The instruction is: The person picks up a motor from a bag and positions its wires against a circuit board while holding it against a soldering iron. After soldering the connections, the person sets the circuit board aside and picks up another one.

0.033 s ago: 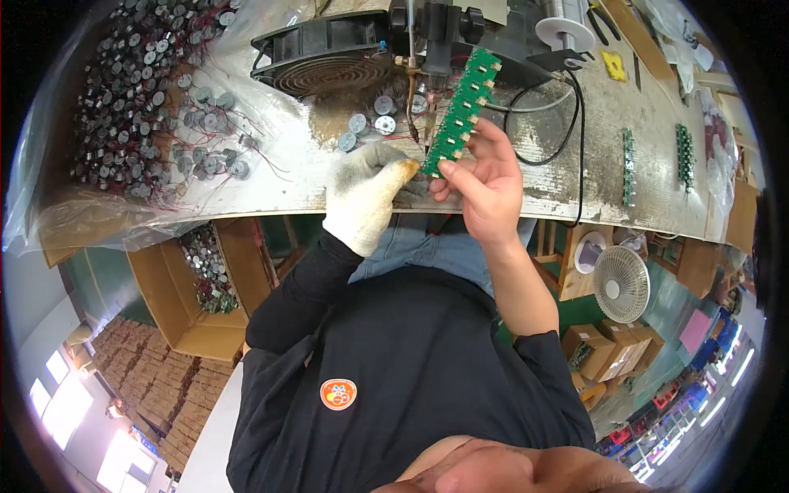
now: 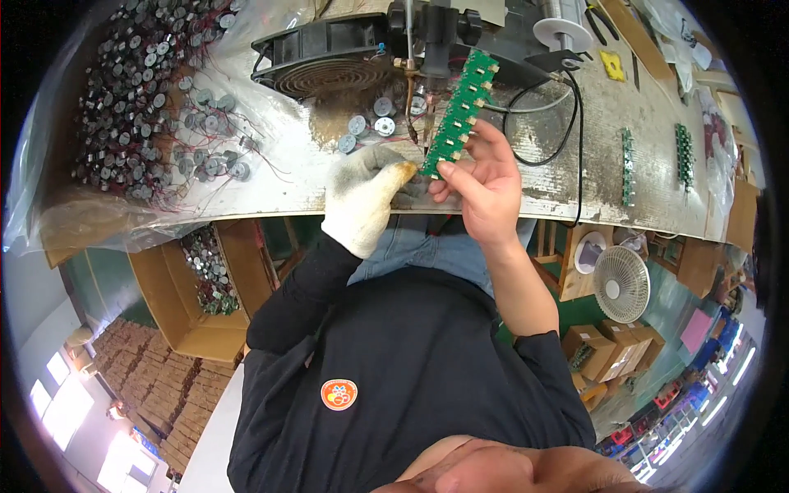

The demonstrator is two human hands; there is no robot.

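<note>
My bare right hand (image 2: pixel 491 182) grips a long green circuit board strip (image 2: pixel 462 111) near its lower end, thumb on top. The strip tilts up and away to the right, with small metal parts along its edge. My left hand (image 2: pixel 362 193), in a pale work glove with a stained thumb tip, is closed in a pinch beside the board's lower corner. What its fingers hold is hidden. Just beyond the fingertips, the tip of a soldering iron (image 2: pixel 412 123) on a stand points down. Several small round motors (image 2: pixel 357 125) lie on the bench past the glove.
A large heap of wired motors (image 2: pixel 136 107) covers the left of the bench (image 2: pixel 288 185). A black fan (image 2: pixel 329 62) stands at the back, near a solder spool (image 2: pixel 563 34). Two board strips (image 2: pixel 628 168) lie right; a black cable (image 2: pixel 580 148) crosses the bench edge. Below left is an open carton (image 2: pixel 168 296).
</note>
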